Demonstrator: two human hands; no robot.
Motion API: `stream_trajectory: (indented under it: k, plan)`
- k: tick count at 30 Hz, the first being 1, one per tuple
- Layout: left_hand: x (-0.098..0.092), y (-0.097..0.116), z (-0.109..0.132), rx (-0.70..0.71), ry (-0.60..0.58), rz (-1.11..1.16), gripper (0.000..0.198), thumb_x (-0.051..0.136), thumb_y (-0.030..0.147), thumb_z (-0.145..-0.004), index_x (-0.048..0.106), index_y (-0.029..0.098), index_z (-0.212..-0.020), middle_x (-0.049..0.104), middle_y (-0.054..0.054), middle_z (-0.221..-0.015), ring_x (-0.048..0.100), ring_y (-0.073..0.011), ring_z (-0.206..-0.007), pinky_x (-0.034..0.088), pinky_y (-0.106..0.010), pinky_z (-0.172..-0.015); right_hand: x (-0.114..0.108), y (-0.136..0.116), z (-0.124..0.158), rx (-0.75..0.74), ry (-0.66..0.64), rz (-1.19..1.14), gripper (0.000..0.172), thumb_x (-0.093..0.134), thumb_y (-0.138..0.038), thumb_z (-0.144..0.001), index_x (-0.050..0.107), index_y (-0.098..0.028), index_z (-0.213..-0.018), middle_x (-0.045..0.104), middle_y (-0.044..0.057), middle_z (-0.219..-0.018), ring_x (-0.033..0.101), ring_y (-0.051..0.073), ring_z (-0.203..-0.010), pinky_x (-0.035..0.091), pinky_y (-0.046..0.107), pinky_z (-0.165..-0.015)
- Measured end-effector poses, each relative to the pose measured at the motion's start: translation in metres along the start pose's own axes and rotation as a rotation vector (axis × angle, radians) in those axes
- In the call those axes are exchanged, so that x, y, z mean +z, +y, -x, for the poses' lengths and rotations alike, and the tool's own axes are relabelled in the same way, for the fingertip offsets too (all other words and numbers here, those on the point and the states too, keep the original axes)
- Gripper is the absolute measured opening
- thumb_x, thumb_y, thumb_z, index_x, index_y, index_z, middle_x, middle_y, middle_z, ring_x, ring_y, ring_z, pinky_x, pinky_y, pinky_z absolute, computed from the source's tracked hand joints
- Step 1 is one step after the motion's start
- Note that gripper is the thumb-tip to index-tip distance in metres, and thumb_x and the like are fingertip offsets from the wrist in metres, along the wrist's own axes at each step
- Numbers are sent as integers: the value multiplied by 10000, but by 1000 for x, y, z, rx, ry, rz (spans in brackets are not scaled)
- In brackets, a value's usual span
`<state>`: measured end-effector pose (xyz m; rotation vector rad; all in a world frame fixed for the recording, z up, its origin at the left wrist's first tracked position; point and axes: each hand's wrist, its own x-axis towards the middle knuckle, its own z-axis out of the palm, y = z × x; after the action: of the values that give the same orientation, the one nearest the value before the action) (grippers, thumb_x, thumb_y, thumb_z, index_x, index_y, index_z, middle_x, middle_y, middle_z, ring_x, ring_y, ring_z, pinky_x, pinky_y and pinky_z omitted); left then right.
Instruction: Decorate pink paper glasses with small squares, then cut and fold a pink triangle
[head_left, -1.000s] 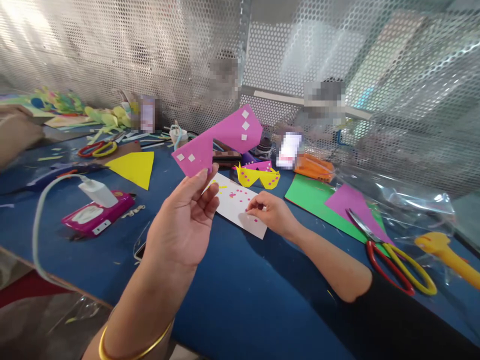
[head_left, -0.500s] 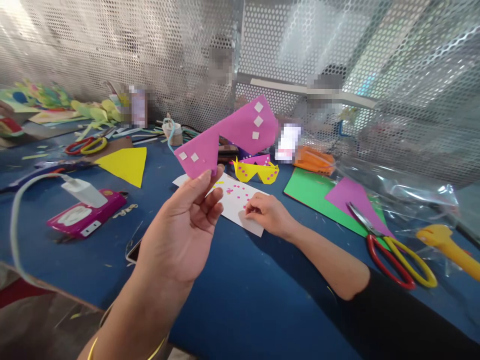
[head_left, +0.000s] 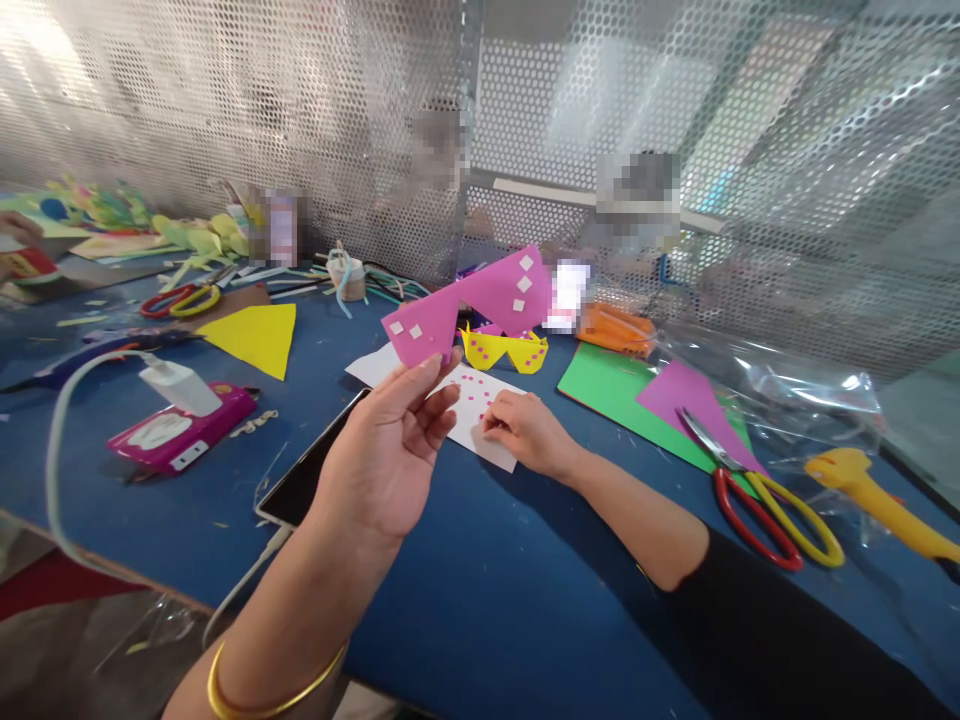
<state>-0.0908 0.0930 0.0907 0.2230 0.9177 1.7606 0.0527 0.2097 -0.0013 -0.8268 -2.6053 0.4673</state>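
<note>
A pink paper glasses cutout (head_left: 491, 295) with small white squares stuck on it is pinched between the thumb and fingers of my left hand (head_left: 390, 450), raised above the table. My right hand (head_left: 529, 430) rests on a white sheet (head_left: 480, 440), its fingertips pressed together against the paper. Whether anything small is in them I cannot make out. Several tiny pink squares (head_left: 471, 390) are scattered on that sheet. Just behind it stand yellow paper glasses (head_left: 506, 350) with pink squares on them, and another pink piece shows partly behind these.
Large scissors (head_left: 739, 480) lie over pink and green sheets (head_left: 622, 400) at right, beside a yellow glue gun (head_left: 877, 495). Left are a magenta power strip (head_left: 180, 435) with a white charger, a yellow sheet (head_left: 259, 335) and a phone (head_left: 311, 465). A perforated metal screen (head_left: 337, 130) closes off the back.
My left hand and the pink cutout have moved slightly right and lower in view. My right hand stays on the white sheet, fingers still together. The whole view has shifted a little.
</note>
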Motion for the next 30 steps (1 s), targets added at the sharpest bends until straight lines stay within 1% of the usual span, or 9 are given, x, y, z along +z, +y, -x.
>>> stream_trajectory:
  k: [5, 11, 14, 17, 22, 25, 30]
  plan:
    - [0, 0, 0, 1, -8, -11, 48, 698, 103, -775, 705, 138, -807, 747, 1, -814, 630, -43, -532, 507, -117, -483, 1, 2, 0, 0, 12, -30, 96, 628, -100, -837, 632, -175, -777, 641, 25, -865, 584, 158, -848, 339, 320, -795]
    - [2, 1, 0, 2, 8, -13, 57, 691, 100, -784, 707, 146, -813, 742, 11, -779, 625, -43, -524, 509, -113, -481, -5, 7, 0, 19, 80, -102, 138, 568, -115, -884, 668, -194, -829, 640, 17, -860, 582, 128, -789, 373, 287, -749]
    - [2, 1, 1, -8, 10, -12, 60, 688, 96, -784, 705, 149, -809, 744, 8, -787, 624, -43, -521, 508, -113, -473, -8, 8, 2, 7, 63, -121, 95, 625, -135, -851, 675, -201, -805, 630, 1, -834, 574, 118, -761, 375, 277, -736]
    - [1, 0, 1, -14, 10, -13, 63, 698, 100, -776, 706, 151, -812, 744, 5, -801, 626, -44, -521, 509, -115, -469, -6, 8, 3, -1, 35, -122, 54, 682, -159, -810, 675, -207, -786, 623, -10, -834, 565, 112, -740, 373, 277, -741]
    - [2, -1, 0, -19, 3, -22, 97, 734, 107, -737, 710, 157, -816, 739, 7, -787, 625, -45, -524, 503, -113, -471, 0, 9, 2, -1, 7, -99, 80, 686, -131, -793, 659, -200, -762, 609, -13, -837, 546, 104, -713, 362, 276, -734]
    - [2, -2, 1, -18, 4, -29, 91, 727, 112, -746, 714, 152, -826, 741, 7, -793, 620, -42, -521, 499, -113, -469, -1, 7, 1, -6, -7, -78, 94, 683, -108, -791, 647, -186, -750, 601, -13, -824, 537, 103, -709, 352, 278, -734]
    - [2, -3, 1, -18, 6, -40, 59, 703, 104, -770, 714, 140, -816, 745, 7, -804, 623, -40, -522, 501, -115, -473, -4, 4, 2, -10, -10, -43, 86, 670, -108, -807, 644, -180, -768, 608, -2, -851, 552, 120, -773, 330, 315, -800]
